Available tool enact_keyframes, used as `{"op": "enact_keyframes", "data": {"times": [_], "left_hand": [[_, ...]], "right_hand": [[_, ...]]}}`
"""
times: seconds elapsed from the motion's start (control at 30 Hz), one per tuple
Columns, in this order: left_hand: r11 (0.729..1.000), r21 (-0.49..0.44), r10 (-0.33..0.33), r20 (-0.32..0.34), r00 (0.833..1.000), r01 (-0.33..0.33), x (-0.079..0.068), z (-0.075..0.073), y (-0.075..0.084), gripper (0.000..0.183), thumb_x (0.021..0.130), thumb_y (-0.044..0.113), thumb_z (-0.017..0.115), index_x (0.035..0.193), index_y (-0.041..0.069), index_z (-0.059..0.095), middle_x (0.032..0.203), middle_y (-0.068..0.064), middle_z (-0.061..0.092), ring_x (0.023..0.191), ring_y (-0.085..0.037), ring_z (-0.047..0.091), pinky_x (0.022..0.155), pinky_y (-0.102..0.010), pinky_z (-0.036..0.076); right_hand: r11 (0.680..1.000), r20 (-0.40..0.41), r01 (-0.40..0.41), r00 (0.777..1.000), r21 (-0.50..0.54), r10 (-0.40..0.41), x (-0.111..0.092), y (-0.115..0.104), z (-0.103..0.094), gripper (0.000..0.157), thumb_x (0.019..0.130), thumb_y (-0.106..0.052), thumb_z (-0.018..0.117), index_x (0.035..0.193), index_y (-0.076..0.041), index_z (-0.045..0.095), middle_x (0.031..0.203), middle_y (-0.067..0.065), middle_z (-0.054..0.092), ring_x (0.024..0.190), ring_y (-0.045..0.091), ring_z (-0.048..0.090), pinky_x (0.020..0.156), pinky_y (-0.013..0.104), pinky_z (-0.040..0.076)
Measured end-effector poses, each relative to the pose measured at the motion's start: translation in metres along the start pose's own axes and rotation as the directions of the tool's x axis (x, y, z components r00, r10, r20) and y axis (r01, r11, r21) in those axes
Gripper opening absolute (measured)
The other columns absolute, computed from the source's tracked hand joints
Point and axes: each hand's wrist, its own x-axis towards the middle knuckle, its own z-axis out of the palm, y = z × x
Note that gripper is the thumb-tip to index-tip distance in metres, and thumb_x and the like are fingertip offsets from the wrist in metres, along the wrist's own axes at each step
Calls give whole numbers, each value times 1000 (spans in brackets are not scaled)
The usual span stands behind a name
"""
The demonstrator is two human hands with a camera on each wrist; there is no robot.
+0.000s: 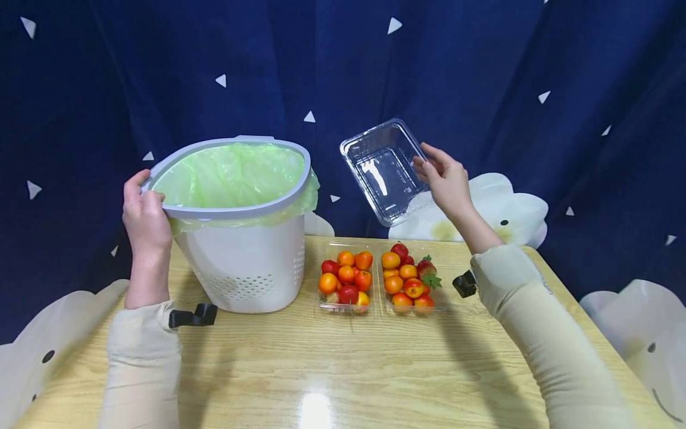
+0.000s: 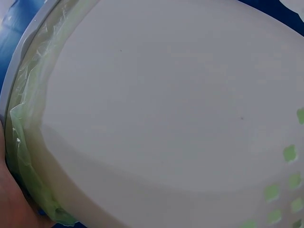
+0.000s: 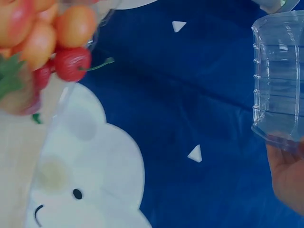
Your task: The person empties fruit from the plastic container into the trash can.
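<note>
Left hand (image 1: 146,220) grips the left end of the rim (image 1: 236,213) of a white bin (image 1: 214,247); right hand (image 1: 449,183) pinches the right edge of a clear box (image 1: 393,164). Wooden table (image 1: 375,363) below. Bin at table's left, pale green liner (image 1: 230,173) folded over its rim. Clear box tilted, up off the table. Right of bin: two fruit trays (image 1: 334,308) side by side, orange and red fruit (image 1: 346,274) inside. Strawberry (image 1: 426,267), green-leaved, in right tray.

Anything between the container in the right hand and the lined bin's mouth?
Nothing visible: only the background curtain shows in the gap between the clear container and the bin rim; the fruit sits lower.
</note>
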Motion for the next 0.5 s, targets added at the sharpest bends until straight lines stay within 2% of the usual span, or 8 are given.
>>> {"op": "enact_keyframes", "data": {"times": [0.13, 0.33, 0.5], "left_hand": [[1000, 3, 6, -2, 1000, -6, 0, 0, 0, 48, 87, 17, 31, 133, 18, 41, 133, -6, 46, 111, -12, 42, 92, -23, 28], [1000, 12, 20, -12, 1000, -19, -1, -1, 2, 48, 86, 17, 30, 133, 17, 42, 132, -7, 47, 110, -12, 42, 91, -22, 28], [1000, 12, 17, -8, 1000, -17, -2, 0, 2, 48, 86, 17, 31, 133, 17, 43, 132, -7, 47, 109, -12, 42, 91, -22, 29]], "right_hand": [[1000, 25, -27, 999, 10, 26, -9, 15, -12, 41, 95, -7, 40, 136, -6, 41, 123, 21, 55, 109, 26, 56, 85, 27, 45], [997, 32, -73, 997, 39, 72, -18, 37, -29, 41, 95, -5, 38, 136, -1, 38, 123, 28, 52, 111, 31, 53, 86, 32, 44], [996, 14, -91, 996, 19, 91, -24, 50, -43, 41, 95, -6, 38, 136, 1, 37, 122, 30, 50, 107, 22, 58, 84, 28, 45]]}}
